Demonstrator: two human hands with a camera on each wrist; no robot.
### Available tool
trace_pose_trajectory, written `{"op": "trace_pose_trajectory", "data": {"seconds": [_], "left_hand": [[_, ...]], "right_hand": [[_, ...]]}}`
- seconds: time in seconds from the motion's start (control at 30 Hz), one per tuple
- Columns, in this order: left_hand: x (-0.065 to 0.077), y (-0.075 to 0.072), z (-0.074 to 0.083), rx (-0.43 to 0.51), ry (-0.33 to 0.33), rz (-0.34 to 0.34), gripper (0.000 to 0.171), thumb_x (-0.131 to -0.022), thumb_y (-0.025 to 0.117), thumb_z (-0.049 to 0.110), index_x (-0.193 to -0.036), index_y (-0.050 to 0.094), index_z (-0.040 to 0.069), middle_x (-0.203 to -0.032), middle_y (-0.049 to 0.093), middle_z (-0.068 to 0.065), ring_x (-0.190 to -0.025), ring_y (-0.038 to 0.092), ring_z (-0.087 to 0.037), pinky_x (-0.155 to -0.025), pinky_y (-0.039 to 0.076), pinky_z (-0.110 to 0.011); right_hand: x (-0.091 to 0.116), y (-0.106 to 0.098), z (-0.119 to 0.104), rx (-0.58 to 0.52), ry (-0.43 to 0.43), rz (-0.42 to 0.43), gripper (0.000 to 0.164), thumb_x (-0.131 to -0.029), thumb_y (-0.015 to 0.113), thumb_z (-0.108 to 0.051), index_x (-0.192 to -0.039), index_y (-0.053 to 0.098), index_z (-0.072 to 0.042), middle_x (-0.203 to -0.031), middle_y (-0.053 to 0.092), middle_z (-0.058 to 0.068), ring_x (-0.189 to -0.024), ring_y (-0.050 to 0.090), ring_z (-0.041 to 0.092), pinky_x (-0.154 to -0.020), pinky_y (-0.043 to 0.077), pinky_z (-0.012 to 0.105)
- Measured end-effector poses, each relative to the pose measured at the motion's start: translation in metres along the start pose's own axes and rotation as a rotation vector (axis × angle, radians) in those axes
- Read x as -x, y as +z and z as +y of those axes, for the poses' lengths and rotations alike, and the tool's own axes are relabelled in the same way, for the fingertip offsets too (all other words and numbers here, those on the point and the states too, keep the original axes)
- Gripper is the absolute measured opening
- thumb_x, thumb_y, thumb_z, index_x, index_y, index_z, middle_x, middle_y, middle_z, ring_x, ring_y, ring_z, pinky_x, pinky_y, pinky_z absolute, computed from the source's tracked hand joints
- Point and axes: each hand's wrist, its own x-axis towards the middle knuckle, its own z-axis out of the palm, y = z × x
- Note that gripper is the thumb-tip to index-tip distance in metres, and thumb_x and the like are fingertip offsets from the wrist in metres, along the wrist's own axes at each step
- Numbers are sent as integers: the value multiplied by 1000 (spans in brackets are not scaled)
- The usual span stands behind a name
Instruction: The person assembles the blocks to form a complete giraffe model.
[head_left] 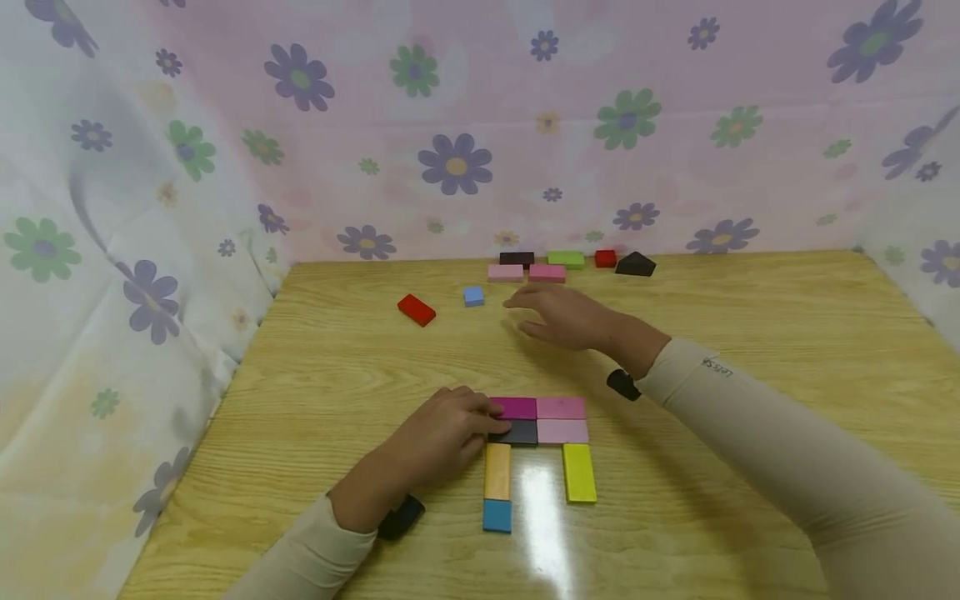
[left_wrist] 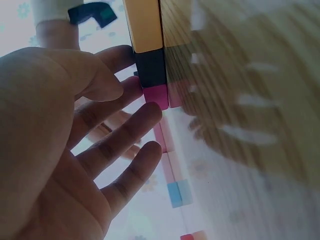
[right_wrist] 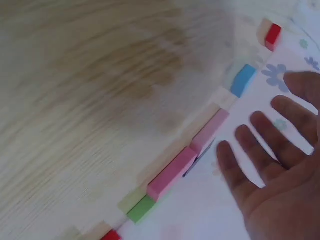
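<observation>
My left hand (head_left: 442, 429) rests its fingertips on the left ends of a magenta block (head_left: 516, 407) and a black block (head_left: 519, 432), which lie flat. Against their right ends sit a pink block (head_left: 561, 407) and a light pink block (head_left: 562, 432). Below this group an orange block (head_left: 498, 472) meets a blue square block (head_left: 497, 516), and a yellow block (head_left: 579, 473) lies on the right. In the left wrist view the fingers are extended beside the blocks. My right hand (head_left: 566, 317) hovers, fingers extended and holding nothing, right of a small blue block (head_left: 473, 297).
A red block (head_left: 416, 310) lies at an angle on the wooden table (head_left: 337, 350). Along the back stand another black block (head_left: 517, 259), a green block (head_left: 566, 259), two pinkish blocks (head_left: 547, 273), a small red block (head_left: 605, 258) and a black triangular block (head_left: 635, 264), before a flowered cloth (head_left: 510, 108).
</observation>
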Motion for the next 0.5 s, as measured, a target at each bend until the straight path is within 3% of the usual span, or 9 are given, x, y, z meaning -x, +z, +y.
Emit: {"op": "trace_pose_trajectory", "data": {"seconds": [0.2,0.5], "left_hand": [[1,1,-1,-22,6,5,32,-97,57,10,-122,74,22,-126,68,4,-121,60,-17,-104,48,-40],[0,1,0,-32,27,32,33,-96,57,8,-120,75,22,-124,69,4,-118,62,-16,-99,50,-37]], "right_hand": [[-23,-1,-2,-29,11,-99,52,-102,55,-20,-150,44,-4,-158,37,21,-146,36,38,-118,31,54],[-49,11,2,104,-32,-134,58,-103,52,-21,-156,33,-4,-162,30,19,-150,30,35,-120,32,49]]}}
